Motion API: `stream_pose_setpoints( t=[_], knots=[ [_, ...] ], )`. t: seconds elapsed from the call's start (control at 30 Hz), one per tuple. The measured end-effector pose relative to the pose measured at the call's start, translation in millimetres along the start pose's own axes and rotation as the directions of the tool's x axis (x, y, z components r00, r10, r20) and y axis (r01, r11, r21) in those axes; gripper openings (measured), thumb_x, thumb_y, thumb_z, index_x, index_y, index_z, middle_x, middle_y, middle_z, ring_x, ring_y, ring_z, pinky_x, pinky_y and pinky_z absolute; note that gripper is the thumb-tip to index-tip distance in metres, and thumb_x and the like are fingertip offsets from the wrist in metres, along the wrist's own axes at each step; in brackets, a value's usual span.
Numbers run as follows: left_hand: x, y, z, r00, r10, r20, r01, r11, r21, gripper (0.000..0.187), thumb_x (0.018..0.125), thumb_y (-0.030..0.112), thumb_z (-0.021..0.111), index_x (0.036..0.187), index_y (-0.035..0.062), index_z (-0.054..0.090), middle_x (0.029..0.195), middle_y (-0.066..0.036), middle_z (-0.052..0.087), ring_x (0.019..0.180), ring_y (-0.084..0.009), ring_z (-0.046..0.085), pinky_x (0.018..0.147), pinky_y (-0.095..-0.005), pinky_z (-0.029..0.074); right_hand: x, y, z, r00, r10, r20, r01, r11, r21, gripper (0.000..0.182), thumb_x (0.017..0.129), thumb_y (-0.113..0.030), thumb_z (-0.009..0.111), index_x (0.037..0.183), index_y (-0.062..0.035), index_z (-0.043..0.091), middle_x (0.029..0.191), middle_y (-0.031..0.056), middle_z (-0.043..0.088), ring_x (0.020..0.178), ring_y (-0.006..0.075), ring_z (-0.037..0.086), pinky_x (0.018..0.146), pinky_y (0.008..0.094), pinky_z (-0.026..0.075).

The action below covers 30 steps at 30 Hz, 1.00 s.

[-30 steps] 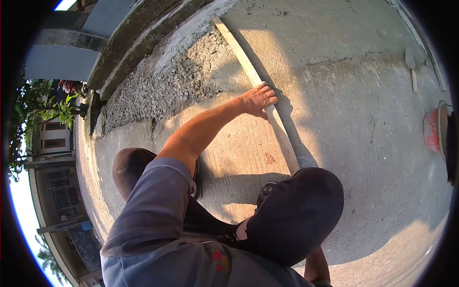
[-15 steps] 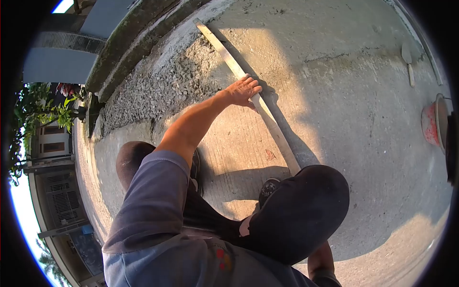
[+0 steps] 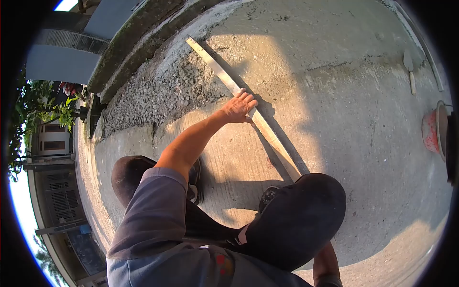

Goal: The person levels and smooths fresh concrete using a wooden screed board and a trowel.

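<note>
My left hand (image 3: 240, 106) is wrapped over a long, narrow wooden board (image 3: 275, 138), near its middle. The board runs slantwise over the concrete. Its far tip reaches the rough gravelly strip (image 3: 172, 91), and its near end passes out of sight behind my right knee (image 3: 306, 220). A dark shadow follows along the board. Of my right arm only the forearm (image 3: 326, 262) shows, low behind that knee; the knee hides the right hand, so what it holds cannot be seen.
A trowel (image 3: 409, 71) lies on the concrete at the right. Below it stands a red, cement-stained bucket (image 3: 434, 129). Wet-looking smooth concrete (image 3: 334, 28) spreads at the top. A mossy kerb (image 3: 129, 43) borders the gravelly strip, and a potted plant (image 3: 62, 115) is at left.
My left hand and the board's far end have moved a little toward me and to the left. The board appears slightly turned about its length. The view has also shifted slightly.
</note>
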<state>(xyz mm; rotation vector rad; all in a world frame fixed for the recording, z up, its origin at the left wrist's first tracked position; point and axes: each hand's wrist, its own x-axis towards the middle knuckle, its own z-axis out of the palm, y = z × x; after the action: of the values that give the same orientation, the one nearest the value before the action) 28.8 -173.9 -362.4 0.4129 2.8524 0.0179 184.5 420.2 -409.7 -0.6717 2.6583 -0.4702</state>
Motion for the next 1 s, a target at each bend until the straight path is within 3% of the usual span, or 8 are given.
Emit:
stream_pose_setpoints(
  t=[0.17, 0.37, 0.63, 0.7, 0.73, 0.8, 0.9, 1.0],
  knots=[
    [-40, -30, -1, 0.99, -0.129, 0.049, 0.124, 0.986, 0.108, 0.071, 0.073, 0.047, 0.084, 0.123, 0.0073, 0.052, 0.117, -0.011, 0.056, 0.124, -0.0333, 0.051, 0.12, -0.0569, 0.025, 4, -2, 0, 1.0, -0.007, 0.007, 0.007, 1.0, -0.002, 0.056, 0.089, -0.052, 0.059, 0.1, 0.0019, 0.049, 0.095, 0.0196, 0.055, 0.088, 0.0415, 0.055, 0.08, 0.0529, 0.044],
    [2, 54, 2, 0.978, 0.207, 0.017, -0.207, 0.978, 0.022, 0.063, 0.075, 0.042, 0.082, 0.118, 0.0051, 0.055, 0.115, -0.014, 0.056, 0.122, -0.0336, 0.051, 0.121, -0.0576, 0.022, 2, 0, 6, 1.0, 0.016, 0.013, -0.015, 1.0, -0.016, 0.057, 0.089, -0.053, 0.059, 0.1, 0.0022, 0.049, 0.096, 0.0199, 0.055, 0.089, 0.0416, 0.055, 0.081, 0.053, 0.043],
    [94, 59, -24, 0.972, 0.234, 0.035, -0.236, 0.964, 0.122, 0.063, 0.08, 0.047, 0.078, 0.121, 0.0051, 0.055, 0.115, -0.011, 0.055, 0.125, -0.0295, 0.05, 0.124, -0.0554, 0.018, -14, 6, 11, 0.997, 0.077, -0.021, -0.077, 0.997, 0.009, 0.059, 0.089, -0.055, 0.059, 0.101, 0.0027, 0.049, 0.097, 0.0203, 0.055, 0.09, 0.0417, 0.054, 0.082, 0.0532, 0.043],
    [93, 87, -27, 0.953, 0.303, 0.005, -0.302, 0.947, 0.108, 0.064, 0.079, 0.048, 0.078, 0.121, 0.0058, 0.055, 0.115, -0.01, 0.055, 0.123, -0.0289, 0.05, 0.123, -0.0549, 0.021, -32, 14, 14, 0.994, 0.109, -0.023, -0.109, 0.994, 0.031, 0.06, 0.089, -0.055, 0.059, 0.101, 0.0028, 0.049, 0.097, 0.0204, 0.055, 0.09, 0.0418, 0.054, 0.082, 0.0532, 0.043],
    [93, 111, -30, 0.939, 0.33, 0.096, -0.341, 0.929, 0.143, 0.063, 0.08, 0.048, 0.078, 0.121, 0.0071, 0.055, 0.112, -0.008, 0.054, 0.119, -0.0277, 0.051, 0.119, -0.054, 0.025, -50, 19, 15, 0.99, 0.139, -0.023, -0.138, 0.989, 0.044, 0.06, 0.089, -0.055, 0.059, 0.101, 0.0029, 0.049, 0.097, 0.0204, 0.055, 0.09, 0.0418, 0.054, 0.082, 0.0532, 0.043],
    [90, 157, -11, 0.884, 0.462, -0.065, -0.464, 0.885, -0.021, 0.056, 0.08, 0.047, 0.076, 0.116, 0.0085, 0.056, 0.106, -0.007, 0.053, 0.114, -0.0268, 0.052, 0.117, -0.0536, 0.027, -83, 26, 15, 0.98, 0.198, -0.012, -0.197, 0.979, 0.059, 0.061, 0.089, -0.056, 0.058, 0.101, 0.003, 0.049, 0.098, 0.0205, 0.055, 0.09, 0.0419, 0.054, 0.082, 0.0533, 0.043],
    [90, 237, 18, 0.787, 0.599, -0.146, -0.603, 0.797, 0.016, 0.026, 0.088, 0.026, 0.061, 0.108, 0.01, 0.059, 0.101, -0.006, 0.056, 0.113, -0.0239, 0.053, 0.117, -0.0529, 0.026, -146, 38, 18, 0.957, 0.289, -0.008, -0.289, 0.957, -0.004, 0.064, 0.089, -0.059, 0.057, 0.101, 0.0031, 0.049, 0.097, 0.0214, 0.054, 0.09, 0.0425, 0.054, 0.082, 0.0537, 0.043],
    [107, 286, 20, 0.747, 0.641, -0.175, -0.659, 0.748, -0.078, 0.026, 0.089, 0.027, 0.061, 0.11, 0.0109, 0.06, 0.104, -0.005, 0.057, 0.114, -0.023, 0.053, 0.118, -0.0505, 0.025, -185, 47, 16, 0.934, 0.354, -0.05, -0.357, 0.931, -0.07, 0.069, 0.091, -0.066, 0.053, 0.098, 0.0028, 0.048, 0.095, 0.0233, 0.053, 0.089, 0.0443, 0.053, 0.08, 0.0545, 0.042]
  ],
)
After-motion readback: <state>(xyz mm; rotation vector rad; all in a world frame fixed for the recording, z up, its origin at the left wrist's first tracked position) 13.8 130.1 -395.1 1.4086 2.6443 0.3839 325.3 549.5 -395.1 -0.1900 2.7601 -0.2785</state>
